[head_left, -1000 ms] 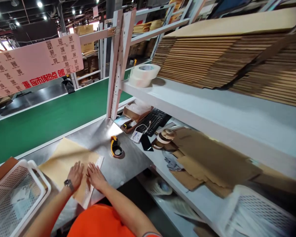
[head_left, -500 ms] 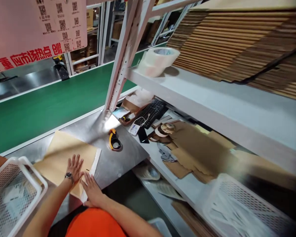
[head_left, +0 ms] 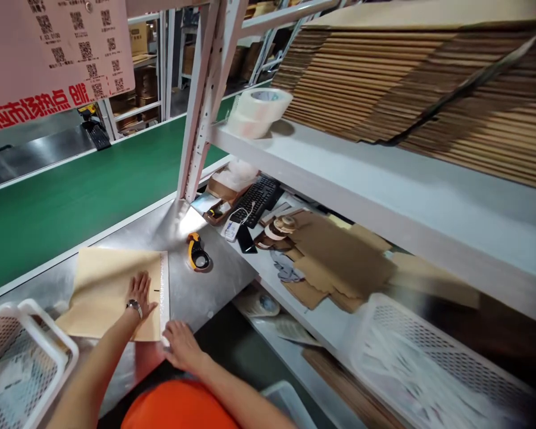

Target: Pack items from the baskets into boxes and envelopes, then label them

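A tan paper mailing envelope (head_left: 111, 292) lies flat on the metal tabletop, with a white strip (head_left: 164, 286) along its right edge. My left hand (head_left: 140, 293), a watch on its wrist, rests palm down on the envelope near that strip, fingers stretched out. At the envelope's lower right corner is my right hand (head_left: 183, 345), its fingers bent and thumb and fingertips closed on the end of the white strip. Beyond the envelope, a yellow and black tape dispenser (head_left: 197, 253) stays on the tabletop, apart from both hands.
A white perforated basket (head_left: 65, 357) stands at the left, another basket (head_left: 370, 322) at the lower right. Behind the table runs a green conveyor belt (head_left: 84, 179). Tape rolls (head_left: 254, 119) and stacked cardboard (head_left: 384, 77) occupy the upper shelf; a keyboard (head_left: 259, 196) lies below.
The envelope has turned and now lies squarer to the table. My left hand has stayed on it, while my right hand has moved to its lower right corner, fingers now bent. The view has shifted.
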A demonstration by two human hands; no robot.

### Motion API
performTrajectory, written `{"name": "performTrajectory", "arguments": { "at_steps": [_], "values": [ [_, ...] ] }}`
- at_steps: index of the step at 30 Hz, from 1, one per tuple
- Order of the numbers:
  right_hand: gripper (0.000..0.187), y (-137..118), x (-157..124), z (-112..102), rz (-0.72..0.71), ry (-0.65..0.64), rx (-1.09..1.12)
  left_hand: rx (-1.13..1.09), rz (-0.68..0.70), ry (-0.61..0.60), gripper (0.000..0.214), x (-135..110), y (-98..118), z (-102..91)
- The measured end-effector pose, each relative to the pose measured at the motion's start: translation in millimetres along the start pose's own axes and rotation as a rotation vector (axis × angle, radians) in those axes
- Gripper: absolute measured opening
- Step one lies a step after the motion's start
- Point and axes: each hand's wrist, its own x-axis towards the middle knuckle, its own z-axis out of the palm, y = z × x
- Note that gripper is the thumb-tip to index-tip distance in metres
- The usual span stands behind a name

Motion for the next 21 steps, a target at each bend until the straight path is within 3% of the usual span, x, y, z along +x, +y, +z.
{"name": "performTrajectory", "arguments": {
  "at_steps": [5, 10, 15, 21],
  "values": [
    [0.027, -16.4, 4.8, 20.1, 0.066, 0.002, -0.005, 0.041, 0.124, -0.152, 0.132, 4.0, -15.3, -10.7],
    [0.026, -11.3, -1.6, 19.9, 0.117, 0.055, 0.074, 0.176, 0.19, -0.324, 0.176, 13.0, -17.0, -18.1],
    [0.029, -13.5, -3.4, 26.2, 0.239, 0.153, 0.192, 0.233, 0.173, -0.306, 0.173, 15.2, -10.4, -13.9],
    [0.037, -15.4, 1.4, 31.5, 0.488, 0.389, 0.425, 0.221, 0.152, -0.32, 0.189, 21.7, -11.3, -14.1]
  ]
}}
